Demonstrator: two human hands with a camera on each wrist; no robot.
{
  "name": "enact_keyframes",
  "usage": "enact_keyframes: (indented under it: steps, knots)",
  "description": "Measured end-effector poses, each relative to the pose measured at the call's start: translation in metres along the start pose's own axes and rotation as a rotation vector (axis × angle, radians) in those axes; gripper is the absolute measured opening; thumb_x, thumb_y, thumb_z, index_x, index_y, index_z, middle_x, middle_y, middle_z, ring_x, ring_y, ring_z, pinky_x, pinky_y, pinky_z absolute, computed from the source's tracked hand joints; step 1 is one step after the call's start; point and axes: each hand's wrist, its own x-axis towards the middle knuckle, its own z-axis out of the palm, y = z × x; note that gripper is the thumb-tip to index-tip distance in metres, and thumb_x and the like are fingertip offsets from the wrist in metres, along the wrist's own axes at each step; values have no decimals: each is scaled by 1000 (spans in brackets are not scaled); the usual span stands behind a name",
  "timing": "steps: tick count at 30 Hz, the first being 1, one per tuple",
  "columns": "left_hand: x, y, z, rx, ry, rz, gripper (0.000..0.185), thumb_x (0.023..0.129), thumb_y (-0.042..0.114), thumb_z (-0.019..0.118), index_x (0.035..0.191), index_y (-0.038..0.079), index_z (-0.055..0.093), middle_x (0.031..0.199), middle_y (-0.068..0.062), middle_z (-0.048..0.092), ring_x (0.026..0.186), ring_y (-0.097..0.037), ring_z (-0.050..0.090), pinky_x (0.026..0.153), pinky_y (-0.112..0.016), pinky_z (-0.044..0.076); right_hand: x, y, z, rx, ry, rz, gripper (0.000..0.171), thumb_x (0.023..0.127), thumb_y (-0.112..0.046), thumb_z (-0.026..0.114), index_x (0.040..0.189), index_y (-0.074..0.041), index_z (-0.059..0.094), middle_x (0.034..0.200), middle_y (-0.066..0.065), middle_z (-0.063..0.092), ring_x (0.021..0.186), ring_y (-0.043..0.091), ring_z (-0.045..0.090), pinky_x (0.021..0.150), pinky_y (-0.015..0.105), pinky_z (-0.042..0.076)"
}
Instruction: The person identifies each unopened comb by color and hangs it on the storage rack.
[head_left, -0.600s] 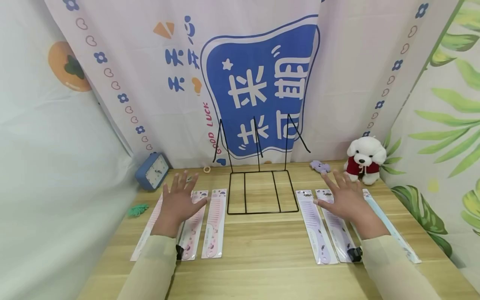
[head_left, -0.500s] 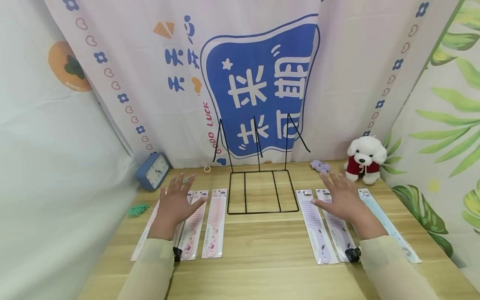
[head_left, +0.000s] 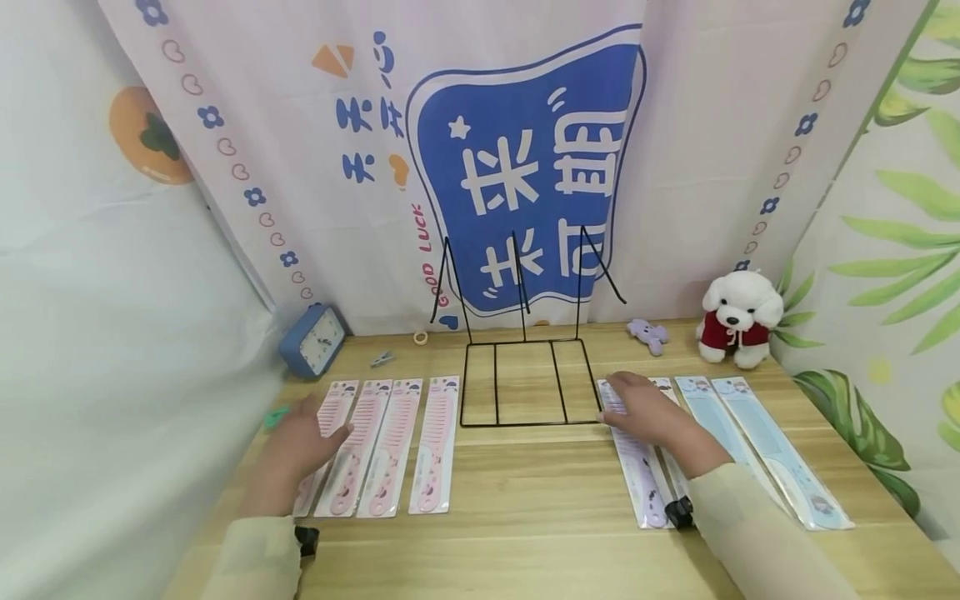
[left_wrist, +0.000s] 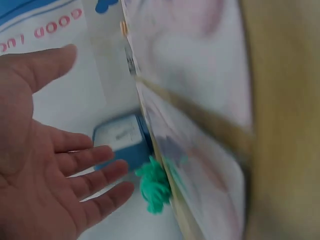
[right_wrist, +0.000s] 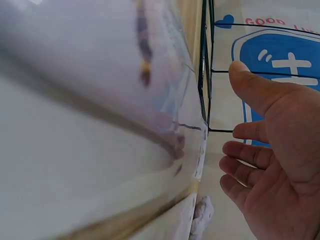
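In the head view my left hand (head_left: 296, 450) hovers over the leftmost of several packaged pink combs (head_left: 433, 446), partly hiding it. Its fingers and thumb are spread with nothing between them, as the left wrist view also shows. Over on the other side, my right hand (head_left: 652, 414) is above the two packaged purple combs (head_left: 639, 479), covering their upper parts. The right wrist view shows that palm bare, its fingers loosely bent. Two light blue packs (head_left: 780, 454) lie just right of it. A black wire rack (head_left: 528, 425) stands between the two groups.
A blue clock (head_left: 313, 342) and a green stringy bundle (left_wrist: 154, 185) are at the left edge. Along the back lie a small clothespin (head_left: 382, 359), a wooden ring (head_left: 421, 338) and a purple toy (head_left: 648, 335). A white plush dog (head_left: 738, 321) sits back right.
My left hand has moved left and nearer to me, uncovering pink combs and the clothespin. The right hand has shifted left and nearer too, its fingers less spread, uncovering the blue packs.
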Motion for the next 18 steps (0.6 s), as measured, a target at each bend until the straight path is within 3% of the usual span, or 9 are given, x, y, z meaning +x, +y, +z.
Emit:
enact_keyframes:
  steps: [3, 6, 10, 14, 18]
  knots:
    - [-3, -12, -1, 6, -54, -47, 105, 105, 53, 62, 160, -25, 19, 163, -51, 24, 151, -68, 30, 125, -73, 34, 4, -3, 4, -23, -4, -34, 72, 104, -32, 76, 157, 9, 50, 161, 34, 48, 149, 54, 48, 124, 66, 42]
    - [-6, -20, -1, 25, -101, -92, 104, 104, 54, 63, 155, -28, 25, 157, -53, 31, 143, -67, 42, 121, -72, 40, 9, -6, 6, -39, -11, -49, 65, 103, -29, 78, 151, 10, 57, 154, 33, 56, 142, 52, 55, 120, 65, 47]
    - [-10, -25, 0, 29, -161, -149, 97, 103, 53, 67, 145, -30, 38, 129, -46, 56, 108, -50, 65, 101, -62, 56, 15, -7, 10, -56, -46, -47, 61, 103, -29, 78, 147, 9, 61, 147, 32, 60, 137, 50, 59, 118, 62, 49]
    - [-12, -28, 2, 23, -189, -160, 77, 103, 49, 70, 125, -23, 55, 98, -25, 61, 83, -34, 63, 76, -46, 55, 18, -8, 12, -73, -85, -37, 60, 104, -31, 77, 147, 9, 62, 146, 31, 61, 136, 50, 60, 118, 62, 50]
    - [-14, -30, 2, 26, -175, -147, 53, 103, 45, 70, 95, -7, 63, 88, -18, 61, 77, -30, 62, 71, -44, 54, 20, -8, 11, -89, -88, -50, 61, 103, -31, 78, 146, 9, 63, 141, 29, 62, 132, 48, 63, 115, 61, 52]
